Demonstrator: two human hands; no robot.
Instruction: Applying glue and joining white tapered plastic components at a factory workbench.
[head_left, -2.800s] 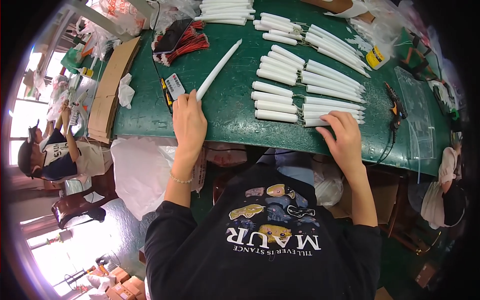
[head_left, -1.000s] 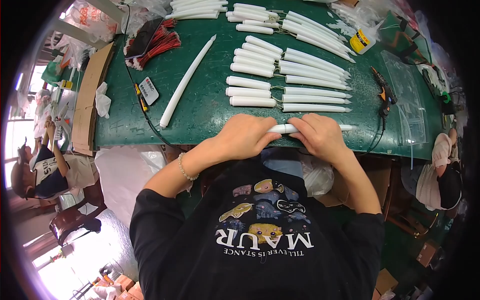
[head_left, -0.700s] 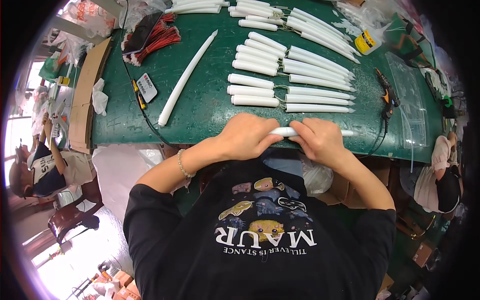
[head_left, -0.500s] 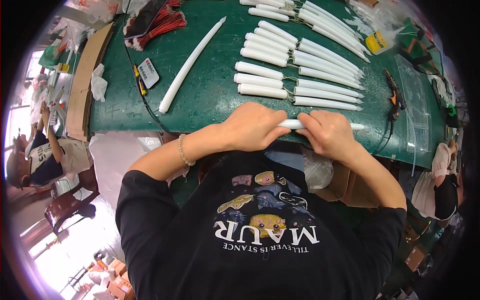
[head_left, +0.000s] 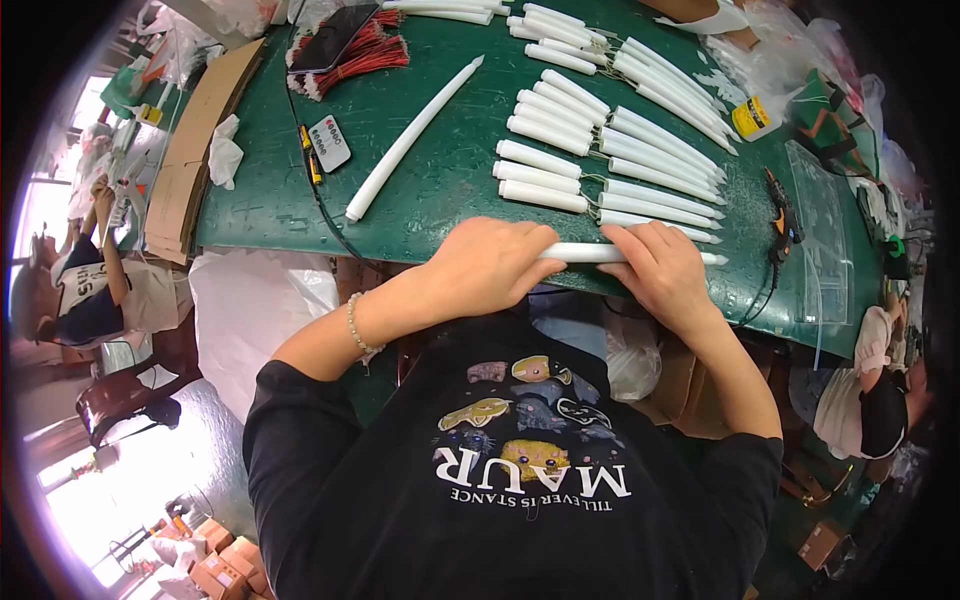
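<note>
A slim white taper candle [head_left: 585, 253] lies crosswise at the near edge of the green table, held in both hands. My left hand [head_left: 495, 262] is closed round its thicker end, which the fingers hide. Closed over its middle is my right hand [head_left: 660, 270], with the pointed tip showing beyond the fingers. Just past my hands are several white candle bases [head_left: 543, 195] and pointed candle tops [head_left: 662, 203], laid in pairs joined by thin wires. One whole white taper candle [head_left: 415, 140] lies apart on the left.
A small white remote control [head_left: 329, 143], a black cable with a yellow part [head_left: 310, 160] and a phone [head_left: 333, 40] on red wires [head_left: 375, 58] are at left. At right are a glue gun [head_left: 783, 228], a yellow-labelled container [head_left: 752, 118] and clear plastic sheets [head_left: 820, 240]. Other people sit at both sides.
My hands have moved slightly apart, so more of the candle shows between them. The whole view has shifted, with the table things now farther right.
</note>
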